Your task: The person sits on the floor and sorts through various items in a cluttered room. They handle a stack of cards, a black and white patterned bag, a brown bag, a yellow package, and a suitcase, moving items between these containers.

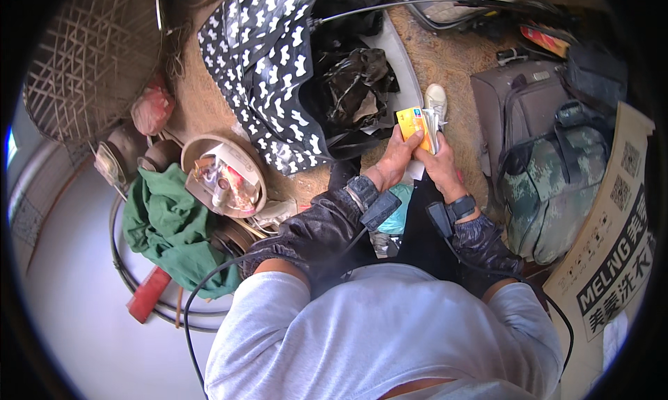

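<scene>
My left hand (391, 160) holds a yellow bank card (411, 122) with its thumb on the face. Pressed against it, my right hand (438, 162) grips a thin stack of cards and papers (432, 123), whose edges fan out on the right. Which fingers hold which piece is partly hidden. Just beyond my hands is an open black bag (334, 133) with crumpled black plastic (360, 79) in it. A black cloth with white bone shapes (261, 71) lies along its left side. A white shoe (436, 98) is right behind the cards.
To the left are an oval basin (263, 178) with packets in it, a green cloth (169, 212), a red object (150, 295) and a woven basket (94, 60). A brown suitcase (490, 102), a camouflage bag (553, 191) and a printed cardboard sheet (579, 274) stand at right.
</scene>
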`<state>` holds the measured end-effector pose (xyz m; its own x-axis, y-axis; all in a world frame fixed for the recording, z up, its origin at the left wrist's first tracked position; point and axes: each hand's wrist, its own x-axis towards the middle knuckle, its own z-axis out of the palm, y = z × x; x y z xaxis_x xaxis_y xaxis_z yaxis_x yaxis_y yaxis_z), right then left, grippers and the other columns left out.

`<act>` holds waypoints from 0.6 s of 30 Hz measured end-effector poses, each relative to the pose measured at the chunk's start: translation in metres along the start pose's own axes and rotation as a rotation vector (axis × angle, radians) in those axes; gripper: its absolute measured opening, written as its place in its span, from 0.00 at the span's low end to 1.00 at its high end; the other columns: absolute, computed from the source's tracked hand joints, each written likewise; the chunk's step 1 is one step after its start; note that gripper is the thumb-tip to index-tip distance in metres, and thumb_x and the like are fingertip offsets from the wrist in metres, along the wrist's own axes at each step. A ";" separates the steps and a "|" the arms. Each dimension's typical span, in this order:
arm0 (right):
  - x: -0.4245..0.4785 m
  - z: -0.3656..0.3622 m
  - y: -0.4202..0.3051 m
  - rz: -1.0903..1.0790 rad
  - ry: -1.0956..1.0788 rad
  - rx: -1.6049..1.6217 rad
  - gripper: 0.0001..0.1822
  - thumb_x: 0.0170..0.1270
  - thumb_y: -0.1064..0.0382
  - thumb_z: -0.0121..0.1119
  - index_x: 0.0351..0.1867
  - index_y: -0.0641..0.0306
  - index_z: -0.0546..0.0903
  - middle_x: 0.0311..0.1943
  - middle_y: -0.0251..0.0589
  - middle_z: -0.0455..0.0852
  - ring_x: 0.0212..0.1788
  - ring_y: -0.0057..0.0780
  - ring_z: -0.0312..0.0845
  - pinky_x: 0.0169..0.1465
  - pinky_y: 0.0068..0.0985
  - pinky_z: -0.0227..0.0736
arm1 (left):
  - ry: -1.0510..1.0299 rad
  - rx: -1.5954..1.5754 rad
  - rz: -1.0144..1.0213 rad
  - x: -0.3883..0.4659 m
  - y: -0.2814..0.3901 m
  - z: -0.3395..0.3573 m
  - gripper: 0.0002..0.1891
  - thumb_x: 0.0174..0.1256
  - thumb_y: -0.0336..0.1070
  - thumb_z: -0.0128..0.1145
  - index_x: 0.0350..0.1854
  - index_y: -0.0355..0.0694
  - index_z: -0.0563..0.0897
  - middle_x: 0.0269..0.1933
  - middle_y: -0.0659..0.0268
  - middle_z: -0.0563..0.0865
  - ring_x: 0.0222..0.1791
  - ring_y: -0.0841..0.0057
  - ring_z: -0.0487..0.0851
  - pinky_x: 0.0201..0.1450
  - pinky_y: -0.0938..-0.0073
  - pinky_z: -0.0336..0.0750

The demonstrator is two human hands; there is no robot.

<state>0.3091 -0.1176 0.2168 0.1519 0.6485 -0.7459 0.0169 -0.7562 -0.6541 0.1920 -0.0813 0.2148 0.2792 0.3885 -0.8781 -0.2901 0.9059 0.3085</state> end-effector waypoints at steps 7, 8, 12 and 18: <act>0.030 0.042 0.028 0.177 -0.117 0.253 0.21 0.53 0.63 0.67 0.48 0.68 0.77 0.40 0.37 0.83 0.39 0.21 0.78 0.43 0.20 0.74 | -0.028 0.003 0.094 0.022 -0.013 -0.066 0.26 0.68 0.41 0.55 0.63 0.35 0.64 0.55 0.59 0.77 0.55 0.74 0.74 0.60 0.72 0.68; 0.035 0.044 0.033 0.221 -0.111 0.231 0.22 0.55 0.65 0.66 0.51 0.67 0.75 0.42 0.37 0.82 0.40 0.22 0.79 0.42 0.22 0.76 | -0.012 0.042 0.075 0.031 -0.019 -0.079 0.28 0.68 0.42 0.56 0.65 0.33 0.64 0.55 0.58 0.77 0.54 0.74 0.75 0.58 0.74 0.69; 0.049 0.044 0.043 0.367 -0.052 0.301 0.28 0.56 0.64 0.66 0.57 0.67 0.70 0.48 0.40 0.80 0.44 0.28 0.80 0.42 0.29 0.81 | 0.215 0.228 0.246 0.058 -0.023 -0.122 0.26 0.66 0.43 0.56 0.60 0.31 0.70 0.48 0.61 0.81 0.48 0.77 0.78 0.51 0.77 0.72; 0.059 0.045 0.036 0.383 -0.026 0.259 0.27 0.58 0.66 0.65 0.58 0.66 0.69 0.47 0.40 0.80 0.45 0.29 0.81 0.44 0.30 0.81 | 0.463 0.361 0.376 0.130 -0.034 -0.145 0.19 0.61 0.35 0.58 0.53 0.30 0.75 0.46 0.49 0.84 0.48 0.62 0.83 0.53 0.69 0.74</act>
<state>0.2745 -0.1031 0.1435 0.0745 0.3312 -0.9406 -0.2833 -0.8973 -0.3384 0.1050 -0.0860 0.0370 -0.2229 0.6472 -0.7290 0.0540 0.7548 0.6537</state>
